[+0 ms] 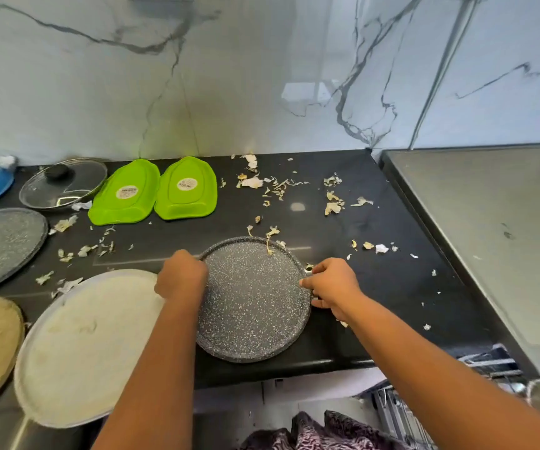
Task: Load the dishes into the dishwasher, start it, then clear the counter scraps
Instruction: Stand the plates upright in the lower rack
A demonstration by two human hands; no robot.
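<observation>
Speckled grey plate (254, 300) is being gripped at both rims, near front edge of black counter (376, 280): left hand (181, 276) curled over left rim, right hand (333, 287) w/ fingers pinched on right rim. Garlic-skin scraps (273, 185) are lying scattered across counter, one strip (268, 243) on plate's far rim; white plate (87, 345) is sitting just beside it at left, two green trays (153, 190) upside down twd wall.

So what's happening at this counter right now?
A person stands at a black counter and grips a speckled grey round plate by its opposite edges, left hand on the left rim, right hand on the right rim. The plate lies flat near the counter's front edge with a scrap or two on it. Pale peel scraps litter the counter. Two green trays, a glass lid and other plates sit to the left, not yet loaded.
</observation>
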